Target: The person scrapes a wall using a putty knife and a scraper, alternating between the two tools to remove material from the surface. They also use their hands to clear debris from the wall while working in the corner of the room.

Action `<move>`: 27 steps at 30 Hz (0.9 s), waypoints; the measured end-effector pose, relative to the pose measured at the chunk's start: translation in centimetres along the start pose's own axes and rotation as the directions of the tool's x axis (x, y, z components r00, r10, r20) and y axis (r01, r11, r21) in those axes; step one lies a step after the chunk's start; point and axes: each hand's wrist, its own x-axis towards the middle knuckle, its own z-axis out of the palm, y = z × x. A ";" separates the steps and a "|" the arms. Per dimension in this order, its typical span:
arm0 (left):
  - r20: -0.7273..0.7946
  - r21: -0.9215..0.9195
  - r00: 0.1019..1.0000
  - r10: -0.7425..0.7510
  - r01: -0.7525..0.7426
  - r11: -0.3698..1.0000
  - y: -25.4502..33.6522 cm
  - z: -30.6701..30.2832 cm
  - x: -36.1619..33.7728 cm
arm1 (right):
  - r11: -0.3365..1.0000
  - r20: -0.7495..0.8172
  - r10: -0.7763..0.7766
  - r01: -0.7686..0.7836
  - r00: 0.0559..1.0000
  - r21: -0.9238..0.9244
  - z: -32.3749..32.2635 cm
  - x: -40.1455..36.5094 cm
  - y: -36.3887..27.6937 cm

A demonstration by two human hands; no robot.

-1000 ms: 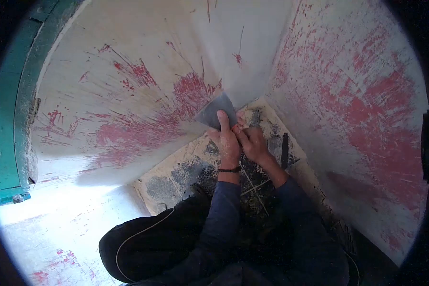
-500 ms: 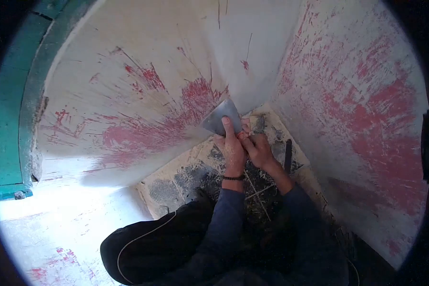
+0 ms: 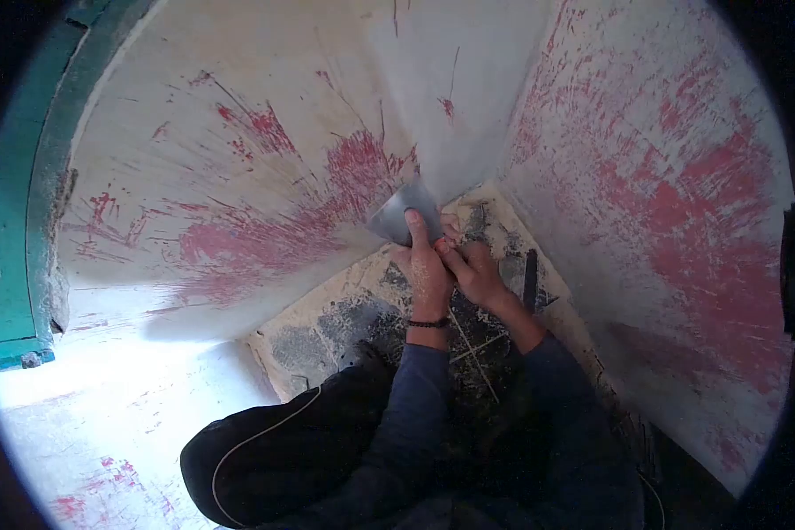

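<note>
A wide metal scraper [image 3: 401, 215] tilts against the lower part of the left wall, its blade close to the red patches. My left hand [image 3: 428, 269] is closed on the scraper, with the thumb lying along the blade. Just to the right, my right hand [image 3: 481, 276] wraps round the handle, of which a small reddish bit shows between the hands. Most of the handle is hidden by my fingers.
Scraped walls with red paint remnants stand on the left [image 3: 238, 247] and right [image 3: 698, 230], meeting in a corner. Pale flakes and dust cover the tiled floor [image 3: 305, 349]. A dark bar [image 3: 530, 278] lies right of my hands. A green frame [image 3: 13, 221] is at far left.
The view has shifted slightly, so the walls and floor appear a little further left. Both hands keep their hold on the scraper, with the blade near the same part of the wall.
</note>
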 end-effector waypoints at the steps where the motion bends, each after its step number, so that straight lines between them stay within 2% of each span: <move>1: 0.007 -0.017 1.000 -0.002 0.002 1.000 0.3 0.0 -0.1 | 0.999 -0.008 0.019 -0.019 1.000 -0.026 0.3 -0.2 0.2; 4: 0.048 -0.054 0.999 0.020 -0.017 0.998 2.3 1.6 0.4 | 0.999 -0.016 -0.029 0.028 0.999 -0.038 -0.4 0.6 -2.0; 6: 0.102 -0.071 0.992 0.075 -0.068 0.995 4.1 3.4 0.5 | 0.986 -0.072 -0.141 0.147 0.987 0.080 -1.5 1.3 -5.8; 8: 0.102 -0.075 0.990 0.097 -0.089 0.993 4.7 4.2 0.4 | 0.973 -0.085 -0.167 0.178 0.982 0.144 -1.9 1.5 -7.3; 12: 0.124 -0.076 0.989 0.082 -0.072 0.994 4.4 3.8 0.4 | 0.989 -0.010 -0.102 0.102 0.995 0.109 -2.4 1.3 -6.5; 16: 0.065 -0.084 0.997 0.034 -0.029 0.996 1.4 1.2 0.3 | 1.000 0.049 -0.001 0.000 0.999 0.021 -1.6 0.7 -2.6; 20: 0.038 -0.129 0.999 -0.025 0.030 0.991 1.2 1.1 0.1 | 0.995 -0.027 -0.094 0.095 0.995 0.022 -0.8 0.4 -2.0; 22: 0.058 -0.142 0.998 -0.028 0.036 0.989 2.8 2.1 0.2 | 0.986 -0.080 -0.163 0.165 0.983 0.017 -1.3 0.4 -4.3; 24: 0.111 -0.136 0.993 -0.028 0.043 0.990 3.5 2.6 0.3 | 0.992 -0.029 -0.103 0.105 0.994 0.071 -2.4 0.3 -6.7; 27: 0.098 -0.184 0.995 0.010 0.009 0.983 2.9 3.1 0.2 | 0.993 0.022 -0.084 0.082 0.996 0.082 -3.0 0.6 -6.5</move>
